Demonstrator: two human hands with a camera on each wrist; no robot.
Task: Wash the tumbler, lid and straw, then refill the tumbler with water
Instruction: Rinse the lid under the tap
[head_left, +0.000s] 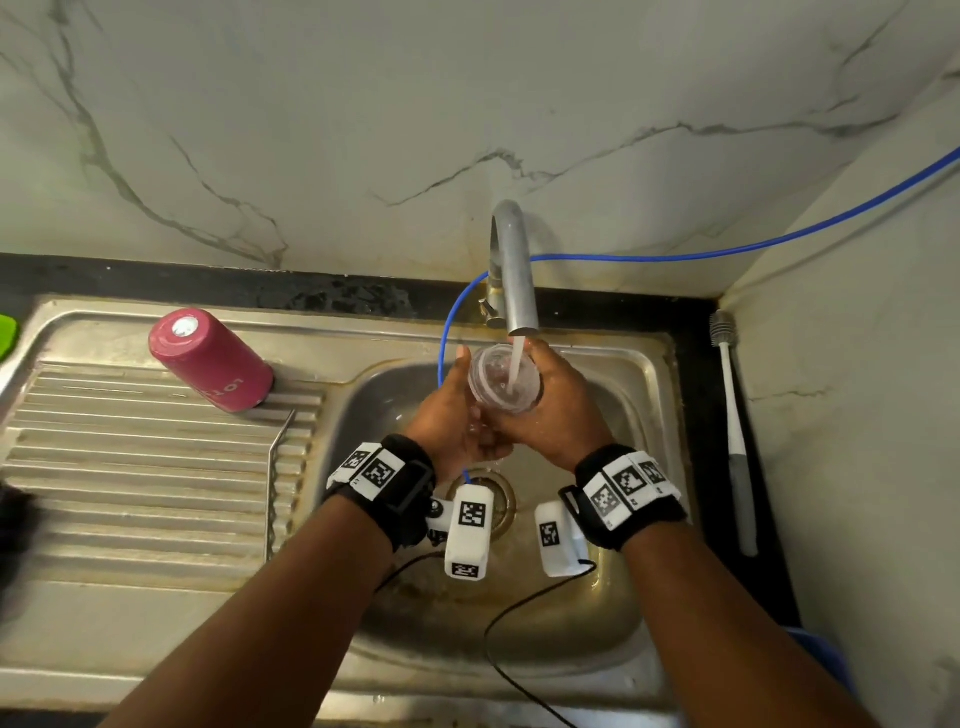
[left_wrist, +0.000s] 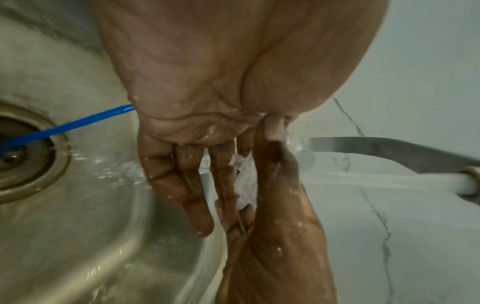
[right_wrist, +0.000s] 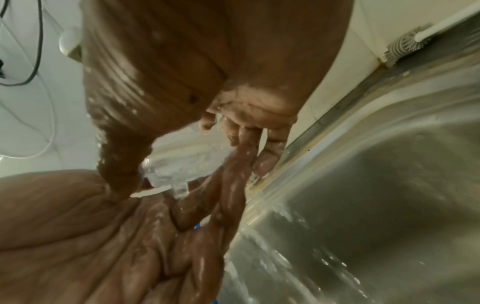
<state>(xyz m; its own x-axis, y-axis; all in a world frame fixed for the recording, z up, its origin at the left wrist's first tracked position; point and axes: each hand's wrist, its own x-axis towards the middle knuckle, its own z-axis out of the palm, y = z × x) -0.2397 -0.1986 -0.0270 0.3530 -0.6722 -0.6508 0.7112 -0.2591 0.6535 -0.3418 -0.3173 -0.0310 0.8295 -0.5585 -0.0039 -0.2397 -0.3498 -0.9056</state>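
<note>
I hold a clear round lid (head_left: 501, 382) under the running tap (head_left: 514, 270), and the stream falls into it. My left hand (head_left: 457, 415) cups it from the left with the thumb on its rim. From the other side my right hand (head_left: 556, 410) grips it, thumb over the far rim. The wrist views show the wet lid (left_wrist: 245, 181) (right_wrist: 182, 160) between the fingers of both hands. On the drainboard at the left, the pink tumbler (head_left: 210, 361) stands upside down. A thin metal straw (head_left: 275, 478) lies on the ribs near the basin's edge.
Below my hands is the steel sink basin (head_left: 613, 597), wet, with its drain (head_left: 501, 493). A blue hose (head_left: 727, 249) runs from the right wall past the tap into the drain. On the dark counter at the right lies a white bottle brush (head_left: 735, 431).
</note>
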